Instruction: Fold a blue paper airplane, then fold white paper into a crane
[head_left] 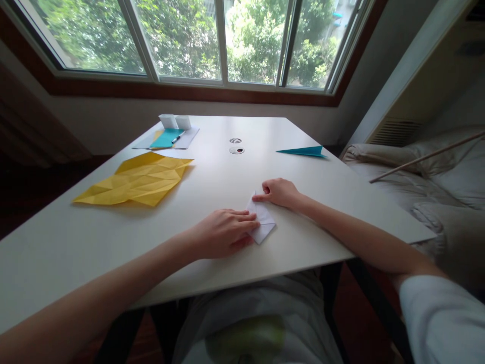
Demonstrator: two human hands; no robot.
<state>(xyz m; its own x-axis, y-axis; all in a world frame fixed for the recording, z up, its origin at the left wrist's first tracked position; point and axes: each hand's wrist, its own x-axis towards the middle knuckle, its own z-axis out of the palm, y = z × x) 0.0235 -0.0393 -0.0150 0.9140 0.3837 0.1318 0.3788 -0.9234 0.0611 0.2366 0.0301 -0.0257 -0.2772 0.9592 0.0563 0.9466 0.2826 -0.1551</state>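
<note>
A small folded piece of white paper (264, 230), pointed at its far end, lies on the white table near the front edge. Flat across its left side rests my left hand (223, 232), fingers stretched out and hiding part of the paper. My right hand (282, 193) is at the far tip, with one digit pressing on the paper there. Its other fingers are curled in, and I see nothing inside them. Creases run across the visible part of the paper.
A large creased yellow paper (140, 178) lies to the left. Behind it are a teal sheet (168, 138), a pen (178, 137) and two small white boxes (175, 122). A folded teal paper (303, 151) lies at the right. Two round inserts (237, 150) sit mid-table.
</note>
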